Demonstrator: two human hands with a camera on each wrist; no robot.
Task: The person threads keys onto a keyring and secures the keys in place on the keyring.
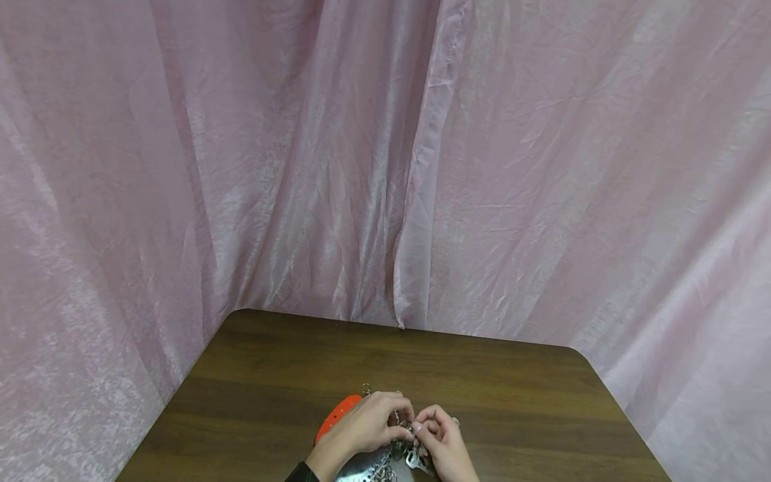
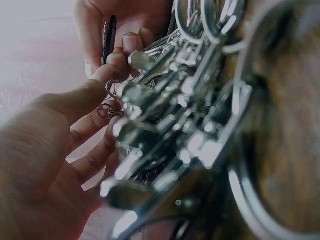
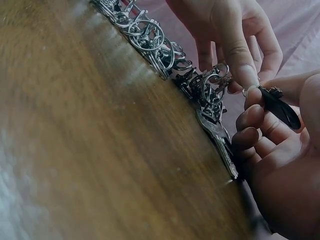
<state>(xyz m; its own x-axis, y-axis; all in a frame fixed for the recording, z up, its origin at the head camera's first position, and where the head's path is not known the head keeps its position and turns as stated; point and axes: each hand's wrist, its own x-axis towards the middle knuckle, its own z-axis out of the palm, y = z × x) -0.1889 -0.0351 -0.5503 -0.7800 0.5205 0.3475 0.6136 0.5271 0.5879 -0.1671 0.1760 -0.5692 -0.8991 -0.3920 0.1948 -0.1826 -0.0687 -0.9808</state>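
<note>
My left hand (image 1: 376,418) is above a cluster of metal rings and clasps (image 3: 155,45). In the right wrist view, its fingertips pinch a small metal ring (image 3: 245,92) at the end of a dark oval pendant (image 3: 281,109). My right hand (image 3: 280,150) grips that pendant between thumb and curled fingers, and the two hands' fingertips meet at the ring. A silver key (image 3: 218,139) hangs just below them, beside the cluster. Blurred metal clasps (image 2: 150,135) fill the middle of the left wrist view, with small rings (image 2: 107,111) by the left fingers.
An orange piece with small holes (image 1: 337,416) lies left of my left hand, partly hidden by it. Under the hands, a shiny silvery surface (image 1: 361,462) shows on the brown wooden table (image 1: 385,355). Pink curtains (image 1: 512,167) hang behind the table.
</note>
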